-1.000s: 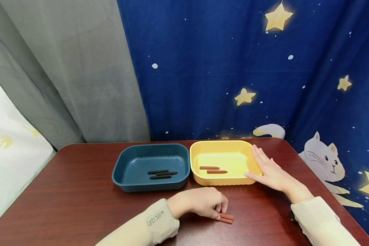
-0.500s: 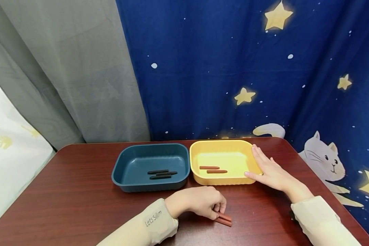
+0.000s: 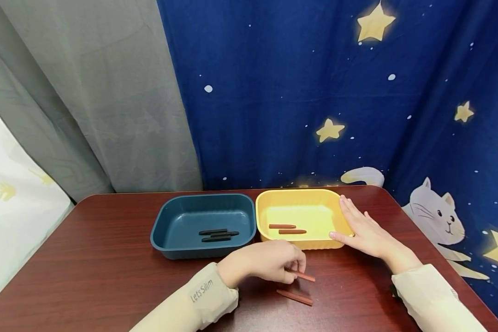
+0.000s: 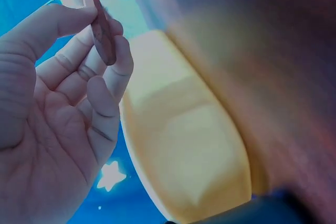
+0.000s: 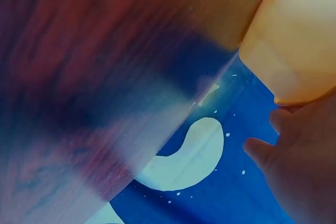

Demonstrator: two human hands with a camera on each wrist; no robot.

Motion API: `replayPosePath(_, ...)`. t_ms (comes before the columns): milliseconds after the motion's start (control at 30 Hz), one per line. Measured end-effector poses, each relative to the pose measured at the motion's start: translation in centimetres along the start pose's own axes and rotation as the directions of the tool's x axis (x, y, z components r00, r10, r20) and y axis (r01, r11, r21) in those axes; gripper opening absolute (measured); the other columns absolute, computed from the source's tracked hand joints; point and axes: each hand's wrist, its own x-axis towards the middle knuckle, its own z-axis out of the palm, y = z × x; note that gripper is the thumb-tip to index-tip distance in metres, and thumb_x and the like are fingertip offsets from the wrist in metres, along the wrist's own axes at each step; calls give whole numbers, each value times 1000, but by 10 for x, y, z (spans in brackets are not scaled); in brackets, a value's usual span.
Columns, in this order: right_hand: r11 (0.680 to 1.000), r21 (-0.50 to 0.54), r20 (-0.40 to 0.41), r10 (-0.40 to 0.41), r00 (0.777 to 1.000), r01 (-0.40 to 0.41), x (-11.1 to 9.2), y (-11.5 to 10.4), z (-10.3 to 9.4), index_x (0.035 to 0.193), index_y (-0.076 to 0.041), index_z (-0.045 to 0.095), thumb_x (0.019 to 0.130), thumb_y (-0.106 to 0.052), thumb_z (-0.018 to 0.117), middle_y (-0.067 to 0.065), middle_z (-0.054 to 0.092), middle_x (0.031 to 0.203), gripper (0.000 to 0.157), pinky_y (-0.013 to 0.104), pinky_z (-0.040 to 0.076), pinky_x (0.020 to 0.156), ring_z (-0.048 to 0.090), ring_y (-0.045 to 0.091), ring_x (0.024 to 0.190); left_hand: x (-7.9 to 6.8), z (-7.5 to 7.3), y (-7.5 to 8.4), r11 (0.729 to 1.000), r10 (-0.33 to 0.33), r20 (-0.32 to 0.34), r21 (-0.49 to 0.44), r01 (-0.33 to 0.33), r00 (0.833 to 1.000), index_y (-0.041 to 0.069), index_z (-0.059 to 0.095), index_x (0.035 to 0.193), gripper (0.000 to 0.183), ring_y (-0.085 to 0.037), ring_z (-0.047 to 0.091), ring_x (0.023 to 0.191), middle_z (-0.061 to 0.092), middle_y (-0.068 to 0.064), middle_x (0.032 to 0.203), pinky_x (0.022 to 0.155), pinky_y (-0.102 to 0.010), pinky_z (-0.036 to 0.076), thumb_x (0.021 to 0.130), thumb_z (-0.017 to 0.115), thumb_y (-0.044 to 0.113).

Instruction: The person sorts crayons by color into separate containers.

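My left hand pinches a reddish-brown crayon just above the table, in front of the yellow bin. In the left wrist view, thumb and fingertips grip this crayon with the palm showing. Below the hand, a second brown crayon lies on the table. My right hand rests on the yellow bin's right rim, fingers extended and thumb apart. Two brown crayons lie inside that bin. In the right wrist view, the right hand touches the bin's edge.
Left of the yellow bin and against it stands a dark blue bin with several black crayons in it. Both bins sit near the back edge of the reddish wooden table. Grey and blue curtains hang behind.
The left hand has lifted one of two side-by-side brown crayons and moved slightly away from me, toward the bins. The other crayon stays on the table. The right hand has stayed still.
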Motion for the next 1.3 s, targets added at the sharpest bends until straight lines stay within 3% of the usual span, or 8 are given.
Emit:
replayPosePath(233,990,-122,-52,-71,996,64,-1,-1,0,159,-3,14,92,-60,57,18,15,166,98,71,18,114,13,37,154,1,-14,-7,1000,1,-102,-1,-1,995,14,68,99,11,4,51,69,61,11,78,72,-6,42,89,66,9)
replayPosePath(433,988,-133,-36,-84,996,79,-1,-3,1,159,-4,14,94,-56,58,16,15,166,95,71,19,114,13,37,154,3,-25,-12,999,-39,-190,-38,33,981,11,69,96,10,-3,54,72,66,3,85,70,-10,44,88,66,7)
replayPosePath(633,988,-138,-28,-79,996,74,0,-2,3,159,-3,14,92,-61,57,18,15,166,99,71,19,114,14,37,154,8,-29,-26,996,-94,-293,-27,90,952,10,71,97,11,-9,59,74,69,1,85,69,-12,45,87,67,7)
replayPosePath(767,990,-125,-26,-76,997,72,-1,-1,4,159,-3,13,92,-62,57,18,14,166,100,71,19,114,13,38,154,15,-29,-37,985,-169,-339,-87,148,925,8,70,96,10,-10,57,70,68,0,82,64,-14,45,87,67,6)
replayPosePath(967,989,-128,-27,-77,997,73,-2,-1,4,159,-2,13,92,-62,57,16,13,167,100,71,19,114,11,37,154,24,-28,-50,959,-271,-366,-184,217,890,7,70,94,8,-9,57,69,69,-3,82,61,-16,46,87,67,7)
replayPosePath(1133,990,-126,-29,-75,997,71,-2,-1,4,158,-1,14,92,-61,57,16,13,167,100,71,19,114,11,38,154,31,-24,-60,942,-329,-372,-199,271,868,7,71,91,6,-9,58,71,71,-3,83,64,-16,47,85,70,7)
replayPosePath(1300,990,-121,-25,-76,997,72,-2,-2,4,158,0,14,92,-61,57,16,13,167,100,71,19,114,11,38,154,35,-20,-66,924,-381,-346,-170,343,857,10,73,89,6,-8,57,72,71,1,82,66,-17,46,85,69,7)
